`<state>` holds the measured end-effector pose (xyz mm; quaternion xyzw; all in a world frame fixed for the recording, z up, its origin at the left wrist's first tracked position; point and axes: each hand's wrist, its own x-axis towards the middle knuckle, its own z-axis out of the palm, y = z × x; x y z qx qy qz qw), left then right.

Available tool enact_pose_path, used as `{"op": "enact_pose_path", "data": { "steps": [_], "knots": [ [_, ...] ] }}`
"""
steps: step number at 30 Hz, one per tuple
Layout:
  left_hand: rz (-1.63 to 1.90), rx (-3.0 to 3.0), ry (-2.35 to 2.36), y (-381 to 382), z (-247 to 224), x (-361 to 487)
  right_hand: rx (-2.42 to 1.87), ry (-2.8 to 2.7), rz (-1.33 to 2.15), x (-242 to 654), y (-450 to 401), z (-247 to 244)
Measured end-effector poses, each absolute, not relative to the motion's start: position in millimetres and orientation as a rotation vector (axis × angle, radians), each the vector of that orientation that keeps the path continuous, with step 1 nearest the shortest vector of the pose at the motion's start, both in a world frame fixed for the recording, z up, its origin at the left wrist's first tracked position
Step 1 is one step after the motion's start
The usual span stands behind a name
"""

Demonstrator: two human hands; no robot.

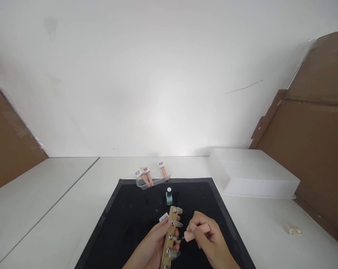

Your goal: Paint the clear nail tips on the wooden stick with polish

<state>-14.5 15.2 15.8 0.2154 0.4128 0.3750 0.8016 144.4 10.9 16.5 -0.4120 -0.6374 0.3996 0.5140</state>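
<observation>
My left hand is closed around a narrow wooden strip, which carries a row of round metal studs with clear false nail tips sticking out to the right. In my right hand I pinch a pale pink nail polish brush. Its thin dark end points left, at or very near one of the middle nail tips; whether they touch is hard to tell. A small white labelled piece shows behind my left hand, partly covered by it. Beyond the strip stands a teal nail polish bottle.
A clear plastic tray at the mat's back edge holds 3 pink-handled pieces with white labels. The black mat lies on a white table. A white box sits at right, with small beige rings nearer me. Cardboard panels flank the sides.
</observation>
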Motion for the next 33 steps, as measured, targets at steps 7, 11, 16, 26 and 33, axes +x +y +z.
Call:
{"op": "enact_pose_path", "data": {
  "steps": [7, 11, 16, 26, 33],
  "knots": [
    [0.801, 0.456, 0.89, 14.7, 14.7, -15.1, -1.003, -1.471, 1.021, 146.1, 11.3, 16.8],
    [0.807, 0.463, 0.868, 14.3, 12.4, -14.9, -0.968, -1.538, 0.982, 145.2, 10.1, 18.4],
    [0.813, 0.456, 0.883, 14.4, 10.6, -14.5, -0.98, -1.503, 0.978, 145.7, 9.7, 16.7],
    [0.781, 0.443, 0.884, 14.7, 12.3, -17.5, -1.098, -1.352, 0.886, 149.7, 14.0, 13.2],
    [0.771, 0.425, 0.883, 15.4, 13.1, -18.6, -1.078, -1.363, 0.893, 148.9, 12.9, 13.4]
  ]
}}
